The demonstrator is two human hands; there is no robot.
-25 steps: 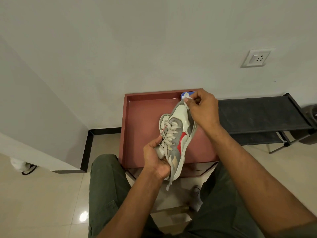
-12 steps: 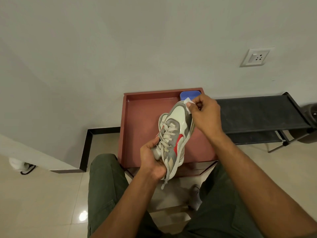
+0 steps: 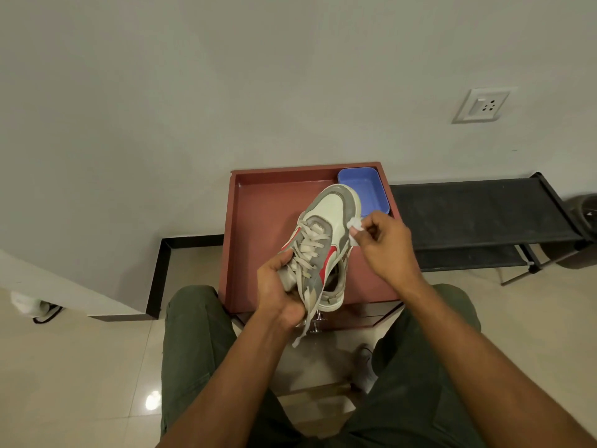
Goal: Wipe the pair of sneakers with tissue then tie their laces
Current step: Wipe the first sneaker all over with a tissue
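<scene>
Cream-grey sneaker (image 3: 326, 227), red stripe; blue tub (image 3: 366, 189).

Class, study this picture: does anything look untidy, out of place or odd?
The sneaker in the left hand has untied laces dangling below it. A second sneaker lies on the floor between the legs.

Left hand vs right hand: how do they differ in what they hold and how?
The left hand wraps round the heel end of the sneaker and carries it; the right hand only pinches a small white tissue at its fingertips. The left hand sits nearer the body, by the loose laces; the right hand is farther out, pressing the tissue to the sneaker's side near the toe. Both are bare and over the red tray.
</scene>
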